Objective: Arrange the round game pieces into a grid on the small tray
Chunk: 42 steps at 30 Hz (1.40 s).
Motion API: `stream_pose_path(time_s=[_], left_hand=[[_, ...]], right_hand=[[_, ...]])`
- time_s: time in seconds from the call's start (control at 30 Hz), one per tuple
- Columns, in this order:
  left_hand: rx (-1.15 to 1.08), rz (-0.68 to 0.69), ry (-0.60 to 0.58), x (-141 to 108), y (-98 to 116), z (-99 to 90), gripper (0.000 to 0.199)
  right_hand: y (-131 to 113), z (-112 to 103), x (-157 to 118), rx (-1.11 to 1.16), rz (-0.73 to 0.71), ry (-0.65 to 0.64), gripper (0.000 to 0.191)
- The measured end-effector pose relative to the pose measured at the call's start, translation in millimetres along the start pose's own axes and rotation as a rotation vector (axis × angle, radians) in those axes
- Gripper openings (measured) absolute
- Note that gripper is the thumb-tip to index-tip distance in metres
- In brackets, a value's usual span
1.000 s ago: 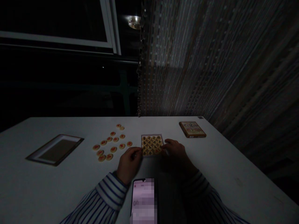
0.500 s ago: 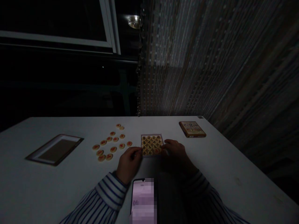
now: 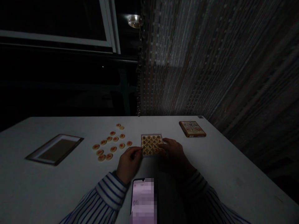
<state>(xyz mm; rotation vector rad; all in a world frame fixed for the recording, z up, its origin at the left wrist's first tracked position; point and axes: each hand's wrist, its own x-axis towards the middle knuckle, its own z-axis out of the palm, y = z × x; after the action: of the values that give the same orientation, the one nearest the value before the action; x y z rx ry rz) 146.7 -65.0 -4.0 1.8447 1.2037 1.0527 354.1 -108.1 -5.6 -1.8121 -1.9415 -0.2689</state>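
A small square tray (image 3: 151, 156) on the white table holds rows of round wooden pieces, most with black characters and one with a red mark near its lower right. My left hand (image 3: 129, 164) pinches the tray's left edge between thumb and finger. Over the right side of the tray, my right hand (image 3: 175, 155) has its fingers apart, its fingertips touching the pieces at the right; nothing shows lifted between them. Several loose pieces with red characters (image 3: 113, 149) lie left of the tray.
An open, shallow box part (image 3: 50, 161) lies at the left of the table (image 3: 77, 186). A brown printed box (image 3: 192, 128) lies at the back right. Between my forearms is a lit phone (image 3: 143, 199). A bead curtain (image 3: 177, 62) hangs behind the table.
My right hand has shifted slightly left, its fingertips further over the tray's right column. My left hand, the tray and the loose pieces stay where they were.
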Motion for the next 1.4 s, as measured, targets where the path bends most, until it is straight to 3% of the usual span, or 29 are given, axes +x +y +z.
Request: stream_pose_path(time_s=[0.53,0.9,1.2,1.4], left_hand=[[0.007,0.019,0.008,-0.8,-1.8,0.9,0.023],[0.02,0.029,0.009,-0.6,-1.7,0.5,0.023],[0.027,0.036,0.037,0.0,-1.4,0.2,0.021],[0.006,0.04,0.022,0.0,-1.3,-0.8,0.022]], right_hand=[[-8.8,4.7,0.5,-0.012,0.035,-0.019,0.019],[1.2,7.8,3.3,-0.002,-0.029,-0.067,0.021],[-0.1,1.4,3.6,0.072,-0.009,0.075,0.023],[0.1,-11.2,8.4,0.203,0.033,0.236,0.022]])
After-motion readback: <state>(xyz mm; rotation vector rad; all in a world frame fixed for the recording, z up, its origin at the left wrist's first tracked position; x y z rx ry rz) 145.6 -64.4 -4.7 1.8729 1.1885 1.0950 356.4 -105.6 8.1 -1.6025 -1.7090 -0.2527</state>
